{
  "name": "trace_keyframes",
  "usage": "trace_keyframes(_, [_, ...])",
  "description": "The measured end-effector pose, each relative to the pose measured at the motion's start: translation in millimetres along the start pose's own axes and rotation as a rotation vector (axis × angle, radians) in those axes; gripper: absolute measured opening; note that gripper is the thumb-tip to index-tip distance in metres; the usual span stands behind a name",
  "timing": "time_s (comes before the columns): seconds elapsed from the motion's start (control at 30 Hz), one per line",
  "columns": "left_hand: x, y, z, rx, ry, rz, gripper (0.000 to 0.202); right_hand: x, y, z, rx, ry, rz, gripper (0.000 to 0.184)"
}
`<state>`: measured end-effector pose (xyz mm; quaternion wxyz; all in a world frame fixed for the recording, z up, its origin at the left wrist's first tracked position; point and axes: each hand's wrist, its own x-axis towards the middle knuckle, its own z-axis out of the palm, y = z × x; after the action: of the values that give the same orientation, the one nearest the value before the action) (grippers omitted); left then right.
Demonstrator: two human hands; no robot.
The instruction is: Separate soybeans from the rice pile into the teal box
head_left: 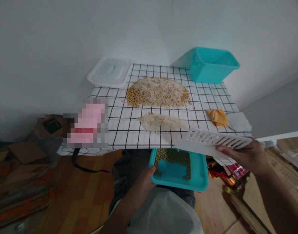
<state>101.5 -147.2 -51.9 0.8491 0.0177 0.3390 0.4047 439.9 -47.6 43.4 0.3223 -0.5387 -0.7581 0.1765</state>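
Note:
My left hand [141, 188] grips the near-left rim of a teal tray [199, 182] held below the table's front edge; several yellow beans [174, 157] lie in it. My right hand [246, 154] is closed on a white slotted sieve-like scoop [212, 141] that hangs over the front right of the table. On the grid-patterned tablecloth [202, 97] lies a wide pile of rice mixed with beans [158, 92], and nearer to me a smaller pile of plain rice [162, 122].
A teal tub [212, 65] stands at the far right corner, a clear lid [110, 71] at the far left. An orange cloth [218, 117] and a grey cloth [239, 122] lie at the right edge. Clutter covers the wooden floor on both sides.

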Motion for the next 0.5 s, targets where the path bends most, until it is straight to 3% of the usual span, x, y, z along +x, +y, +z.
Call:
trace_keyframes(0.2, [0,-1,-1.5,0.032,0.061,-0.008,0.058,10,-16,14,0.079,0.054,-0.027,0.011])
trace_keyframes(0.37, [-2,0,-6.4,-0.003,0.028,-0.005,0.052,47,-23,37,0.082,0.163,-0.011,0.011])
trace_keyframes(0.5, [-9,4,-10.9,-0.013,0.078,-0.004,0.051,80,-27,52,0.061,0.141,-0.004,0.020])
